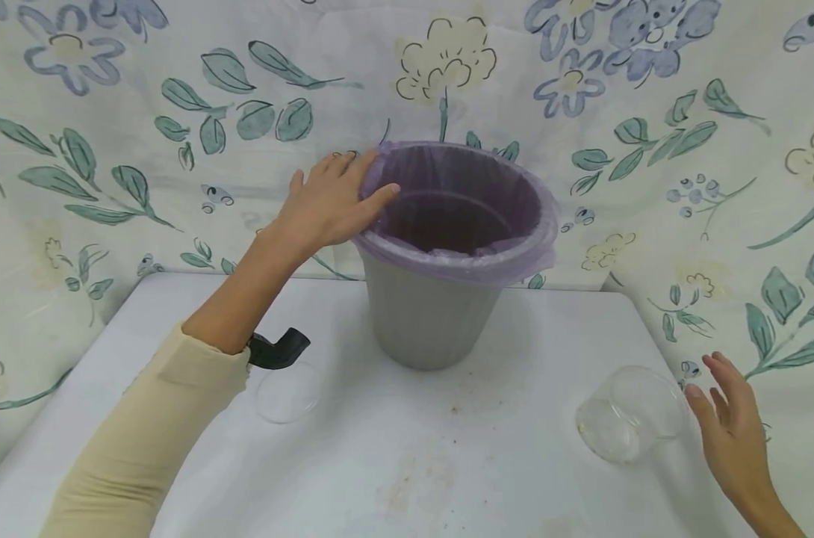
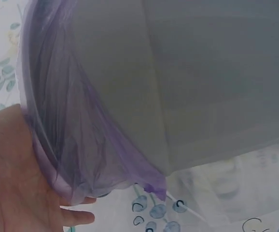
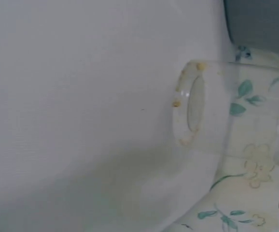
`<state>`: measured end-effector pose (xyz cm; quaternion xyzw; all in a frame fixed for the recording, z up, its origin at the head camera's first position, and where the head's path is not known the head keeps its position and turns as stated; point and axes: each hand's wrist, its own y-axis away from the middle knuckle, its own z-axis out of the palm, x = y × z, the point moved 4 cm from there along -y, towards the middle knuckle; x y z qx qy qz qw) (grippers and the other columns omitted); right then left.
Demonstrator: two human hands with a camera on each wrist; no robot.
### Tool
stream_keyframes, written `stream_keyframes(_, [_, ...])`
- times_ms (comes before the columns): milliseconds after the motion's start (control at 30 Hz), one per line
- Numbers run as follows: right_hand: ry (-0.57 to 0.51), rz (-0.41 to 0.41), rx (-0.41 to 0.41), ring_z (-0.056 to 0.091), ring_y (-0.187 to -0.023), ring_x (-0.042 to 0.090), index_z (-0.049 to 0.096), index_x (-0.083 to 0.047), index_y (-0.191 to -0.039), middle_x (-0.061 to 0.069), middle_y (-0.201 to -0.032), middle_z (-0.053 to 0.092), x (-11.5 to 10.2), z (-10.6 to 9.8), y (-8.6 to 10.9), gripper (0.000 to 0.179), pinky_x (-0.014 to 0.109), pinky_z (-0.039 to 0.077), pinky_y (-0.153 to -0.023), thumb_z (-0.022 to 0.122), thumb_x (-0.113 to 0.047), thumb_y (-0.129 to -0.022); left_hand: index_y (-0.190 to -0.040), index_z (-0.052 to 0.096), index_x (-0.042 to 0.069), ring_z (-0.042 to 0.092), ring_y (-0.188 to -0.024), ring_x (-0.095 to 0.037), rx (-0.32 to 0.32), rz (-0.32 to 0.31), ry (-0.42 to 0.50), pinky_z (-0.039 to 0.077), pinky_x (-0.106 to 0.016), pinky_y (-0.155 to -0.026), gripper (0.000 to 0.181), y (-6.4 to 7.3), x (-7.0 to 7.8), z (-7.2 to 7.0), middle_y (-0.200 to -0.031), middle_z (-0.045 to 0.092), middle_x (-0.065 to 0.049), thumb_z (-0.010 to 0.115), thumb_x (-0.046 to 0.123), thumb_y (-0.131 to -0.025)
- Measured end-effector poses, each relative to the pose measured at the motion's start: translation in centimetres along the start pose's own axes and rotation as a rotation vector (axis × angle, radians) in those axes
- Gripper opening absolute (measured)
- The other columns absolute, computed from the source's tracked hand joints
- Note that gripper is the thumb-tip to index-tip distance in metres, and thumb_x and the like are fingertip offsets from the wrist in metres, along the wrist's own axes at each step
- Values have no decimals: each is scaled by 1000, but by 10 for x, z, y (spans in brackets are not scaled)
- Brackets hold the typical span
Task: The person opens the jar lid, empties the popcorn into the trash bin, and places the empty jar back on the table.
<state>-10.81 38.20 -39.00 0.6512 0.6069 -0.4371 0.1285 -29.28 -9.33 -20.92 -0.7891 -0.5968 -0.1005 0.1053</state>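
A grey bin [image 1: 434, 321] stands at the back of the table, lined with a purple plastic bag [image 1: 547, 232] folded over its rim. My left hand [image 1: 329, 205] rests on the left side of that rim, fingers stretched over the bag and thumb toward the opening. In the left wrist view the palm [image 2: 11, 179] lies against the bag's fold. A clear plastic container [image 1: 625, 418] is at the right edge of the table, yellowish crumbs around its base [image 3: 190, 108]. Just right of it my right hand [image 1: 732, 433] hovers, fingers loosely bent, holding nothing.
A clear round lid [image 1: 287, 392] lies on the left of the white table [image 1: 353, 471]. Crumbs and faint brown smears [image 1: 414, 478] mark the middle. Floral cloth [image 1: 353, 67] hangs behind and at both sides. A black mount [image 1: 279, 350] sticks out at the left wrist.
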Motion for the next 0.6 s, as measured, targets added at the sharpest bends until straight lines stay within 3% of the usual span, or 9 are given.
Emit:
stream_keyframes(167, [75, -124, 44, 22, -144, 1, 42, 0, -149, 9, -160, 29, -22, -5, -16, 49, 7, 20, -105, 54, -10, -103, -162, 7, 20, 9, -150, -38, 27, 10, 64, 1, -70, -111, 81, 5, -2, -6, -165, 13, -13, 28, 66, -100])
stream_keyframes(300, [93, -227, -5, 22, -148, 20, 45, -2, -148, 13, -160, 30, -40, -6, -30, 49, 44, 20, -118, 56, -10, -101, -162, 7, 19, 11, -150, -38, 36, 24, 91, 5, -69, -112, 80, 11, -4, -12, -165, 13, -11, 28, 64, -100])
stream_keyframes(400, [107, -256, -75, 21, -148, 36, 42, -6, -151, 15, -160, 29, -52, -4, -37, 52, 70, 11, -111, 55, -13, -102, -162, 5, 18, 11, -150, -36, 33, 35, 110, 8, -64, -115, 80, 18, -7, -14, -166, 11, -11, 28, 63, -101])
stream_keyframes(600, [145, -307, -175, 19, -147, 41, 34, -11, -156, 15, -162, 25, -70, 5, -44, 57, 69, 10, -111, 54, -17, -103, -162, 8, 14, 11, -150, -38, 82, 63, 13, 12, -59, -116, 80, 43, -15, -15, -165, 11, -17, 28, 62, -102])
